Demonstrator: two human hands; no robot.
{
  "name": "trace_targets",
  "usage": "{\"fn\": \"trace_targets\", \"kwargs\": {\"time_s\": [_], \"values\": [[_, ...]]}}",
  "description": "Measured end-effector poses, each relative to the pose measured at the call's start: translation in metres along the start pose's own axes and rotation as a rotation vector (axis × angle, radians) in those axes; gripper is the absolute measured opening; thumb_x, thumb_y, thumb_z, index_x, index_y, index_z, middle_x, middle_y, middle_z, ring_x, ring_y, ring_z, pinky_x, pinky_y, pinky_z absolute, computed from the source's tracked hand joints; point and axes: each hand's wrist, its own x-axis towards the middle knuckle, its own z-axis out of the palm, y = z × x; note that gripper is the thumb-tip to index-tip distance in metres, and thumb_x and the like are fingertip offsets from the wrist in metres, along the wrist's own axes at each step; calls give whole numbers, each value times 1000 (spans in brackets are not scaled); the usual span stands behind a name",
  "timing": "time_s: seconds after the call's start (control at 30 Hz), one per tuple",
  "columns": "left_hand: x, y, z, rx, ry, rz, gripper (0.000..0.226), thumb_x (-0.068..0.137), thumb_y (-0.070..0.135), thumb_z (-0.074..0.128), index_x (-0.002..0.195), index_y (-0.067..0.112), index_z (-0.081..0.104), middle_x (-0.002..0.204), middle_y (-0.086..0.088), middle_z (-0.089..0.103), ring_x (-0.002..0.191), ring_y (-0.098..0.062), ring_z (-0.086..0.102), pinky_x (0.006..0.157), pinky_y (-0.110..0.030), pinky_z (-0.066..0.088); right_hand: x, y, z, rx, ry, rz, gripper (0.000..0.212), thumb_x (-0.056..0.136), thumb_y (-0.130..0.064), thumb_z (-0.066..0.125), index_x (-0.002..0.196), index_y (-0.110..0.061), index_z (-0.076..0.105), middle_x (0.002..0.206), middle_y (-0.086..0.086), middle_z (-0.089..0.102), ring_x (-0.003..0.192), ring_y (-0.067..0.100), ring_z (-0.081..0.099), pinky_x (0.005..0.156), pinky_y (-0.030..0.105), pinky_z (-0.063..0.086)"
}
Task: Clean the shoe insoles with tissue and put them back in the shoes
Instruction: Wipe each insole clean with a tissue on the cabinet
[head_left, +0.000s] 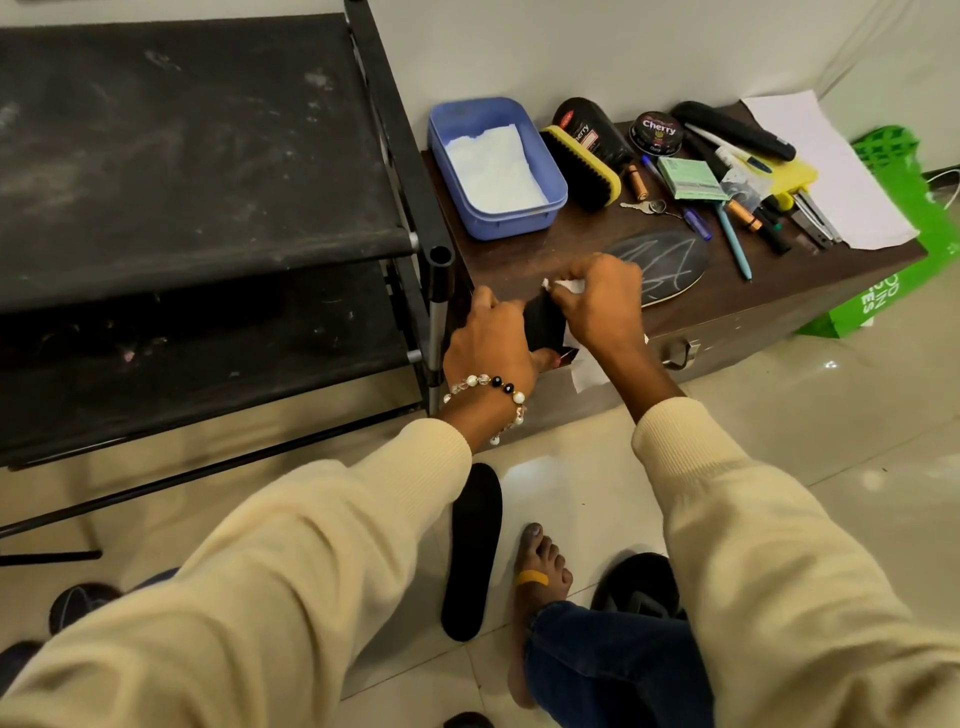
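A black insole (665, 267) lies across the front of the brown wooden box (737, 306), its heel end sticking out over the edge. My left hand (491, 343) grips that heel end. My right hand (597, 296) pinches a white tissue (589, 371) and presses it on the insole; a loose corner of the tissue hangs over the box's front. A second black insole (472, 551) lies on the tiled floor beside my bare foot (540, 577). A dark shoe (639, 582) sits by my knee, partly hidden by my right sleeve.
A blue tub (545, 205) holding white tissues stands at the box's back left. Shoe brush (582, 166), polish tin (655, 132), pens, batteries, keys and paper crowd the box top. A black shoe rack (208, 156) stands to the left, a green bag (914, 228) to the right.
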Motion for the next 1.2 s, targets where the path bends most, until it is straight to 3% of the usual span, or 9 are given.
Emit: {"fn": "trace_targets", "kwargs": {"time_s": [0.13,0.33,0.5,0.57,0.7,0.83,0.9,1.07,1.2], "values": [[0,1,-1,-6,-8,-8,60,76,45,75,129,24,55,127,-4,42,104,-29,56,72,-32,42,-2,6,-10,73,-134,-88,27,82,-25,69,76,1,71,76,13,70,72,28,61,69,36,44],[0,2,-1,20,-5,-3,60,78,46,73,130,23,55,129,-5,42,105,-28,56,74,-32,45,-4,1,-11,-37,2,64,24,88,-22,62,80,-1,71,79,13,67,76,27,57,67,29,24],[0,2,-1,-3,-2,-5,58,77,45,74,128,22,56,128,-5,43,103,-29,57,73,-33,45,-11,-1,-9,77,-124,-85,27,83,-24,68,73,2,70,73,14,69,69,28,60,71,38,43],[0,2,-1,10,2,-7,58,77,45,74,128,23,56,128,-5,43,105,-28,56,73,-32,43,-10,2,-10,42,-72,-28,28,84,-23,66,72,2,68,70,13,66,68,27,57,67,34,41],[0,2,0,21,-1,-6,59,78,46,73,129,24,55,130,-5,42,107,-29,55,75,-32,43,-11,2,-14,-16,-10,88,18,86,-19,62,83,-5,73,81,10,69,76,23,59,75,26,35],[0,2,0,11,4,-3,57,77,45,74,126,24,57,128,-4,43,104,-29,57,74,-33,45,-22,-7,-15,89,-107,-69,15,83,-16,66,84,-5,77,84,10,74,77,25,64,82,42,47],[0,1,0,13,1,-4,57,77,45,74,126,23,57,128,-5,43,104,-29,57,76,-34,46,-23,-7,-18,78,-119,-96,14,83,-16,67,86,-6,77,86,9,74,77,24,65,81,39,48],[0,1,1,28,7,1,58,77,46,73,128,23,56,130,-5,41,107,-31,55,78,-36,46,-20,5,-24,23,-11,66,16,84,-16,65,87,-4,75,83,13,72,77,26,65,80,39,49],[0,2,-1,16,1,2,54,76,47,74,122,23,59,126,-5,43,102,-31,57,74,-35,46,-33,-8,-24,89,-126,-63,13,82,-14,67,86,-6,77,85,9,74,77,23,65,82,40,48]]}}
